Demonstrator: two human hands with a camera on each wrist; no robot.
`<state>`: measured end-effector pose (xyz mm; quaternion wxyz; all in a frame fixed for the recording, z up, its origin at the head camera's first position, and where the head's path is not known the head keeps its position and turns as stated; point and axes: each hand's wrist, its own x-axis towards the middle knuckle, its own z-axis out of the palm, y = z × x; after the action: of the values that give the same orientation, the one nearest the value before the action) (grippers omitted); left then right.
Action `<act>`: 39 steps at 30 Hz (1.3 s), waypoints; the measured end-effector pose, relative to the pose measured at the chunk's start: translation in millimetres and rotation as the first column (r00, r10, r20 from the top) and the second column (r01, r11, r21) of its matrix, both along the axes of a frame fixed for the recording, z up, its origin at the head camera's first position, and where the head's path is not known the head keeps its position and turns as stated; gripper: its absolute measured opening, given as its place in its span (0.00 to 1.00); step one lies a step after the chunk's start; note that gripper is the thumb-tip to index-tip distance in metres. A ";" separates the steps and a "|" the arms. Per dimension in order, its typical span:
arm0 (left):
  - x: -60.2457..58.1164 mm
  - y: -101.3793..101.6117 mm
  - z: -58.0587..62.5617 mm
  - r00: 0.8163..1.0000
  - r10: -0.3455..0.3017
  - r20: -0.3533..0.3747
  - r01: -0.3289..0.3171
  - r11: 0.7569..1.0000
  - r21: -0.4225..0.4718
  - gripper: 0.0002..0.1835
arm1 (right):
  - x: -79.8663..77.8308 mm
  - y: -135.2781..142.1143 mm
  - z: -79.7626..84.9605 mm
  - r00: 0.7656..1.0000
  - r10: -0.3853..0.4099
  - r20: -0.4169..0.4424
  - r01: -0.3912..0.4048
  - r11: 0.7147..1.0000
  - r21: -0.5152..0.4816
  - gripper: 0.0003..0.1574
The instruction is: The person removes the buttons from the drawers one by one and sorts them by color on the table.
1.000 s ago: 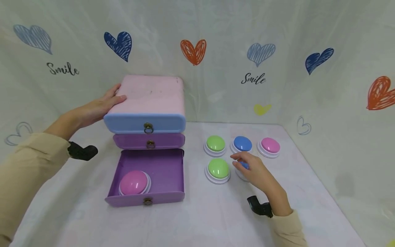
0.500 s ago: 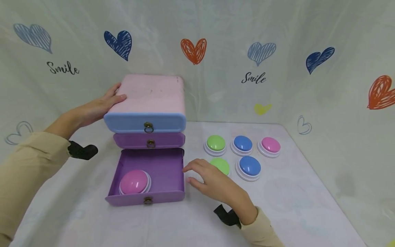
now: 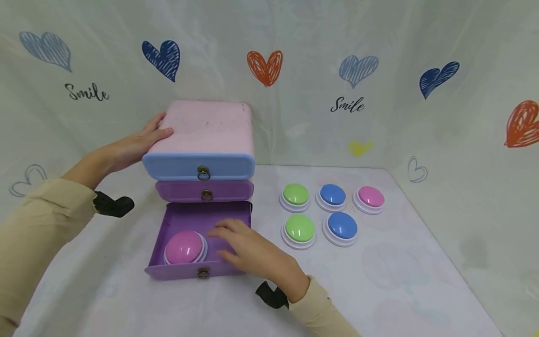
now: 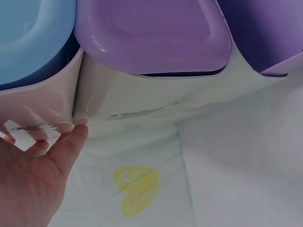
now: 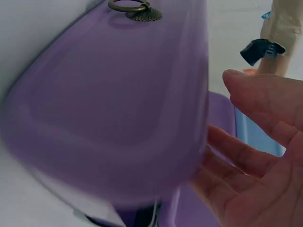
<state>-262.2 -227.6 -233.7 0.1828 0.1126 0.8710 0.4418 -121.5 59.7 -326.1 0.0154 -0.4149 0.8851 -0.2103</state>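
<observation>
A small chest of drawers (image 3: 210, 126) with a pink top stands at the left of the table. My left hand (image 3: 134, 145) rests against its upper left side, the thumb on the top's edge; in the left wrist view the fingers (image 4: 71, 146) touch the pink side wall. The bottom purple drawer (image 3: 227, 269) is pulled out. Inside it, at the left, sits a pink push button (image 3: 183, 248) on a white base. Over the drawer's right part hovers my right hand (image 3: 257, 250), fingers loosely bent, holding nothing, a little right of the pink button.
To the right of the chest stand two green push buttons (image 3: 300, 228), two blue push buttons (image 3: 342, 225) and another pink push button (image 3: 371, 196). Above the open drawer are a middle purple drawer (image 3: 185, 191) and a blue top drawer (image 3: 172, 167), both with ring pulls. A heart-printed curtain (image 3: 303, 131) hangs behind.
My right hand has moved left from the near blue button, past the near green one, to above the open drawer. The left hand stays on the chest.
</observation>
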 end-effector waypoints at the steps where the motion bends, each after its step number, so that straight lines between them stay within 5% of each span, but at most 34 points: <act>1: 0.1 0.1 0.4 1.000 -0.001 0.000 0.001 1.000 0.003 0.42 | -2.0 -4.1 -0.7 1.000 0.004 0.003 -0.004 1.000 0.011 0.25; 20: 2.7 0.3 -0.1 1.000 0.003 0.003 -0.003 1.000 -0.013 0.42 | -32.7 -58.2 -27.1 0.984 0.099 0.146 -0.121 0.981 0.152 0.31; 39: 2.5 -0.3 0.7 1.000 0.001 -0.003 -0.001 1.000 -0.011 0.42 | -38.3 -71.0 -31.5 0.985 0.131 0.110 -0.148 0.976 0.158 0.33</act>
<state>-259.7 -227.9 -232.9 0.1820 0.1118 0.8738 0.4368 -159.7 -11.3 -357.6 0.1085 -0.4624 0.8663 -0.1549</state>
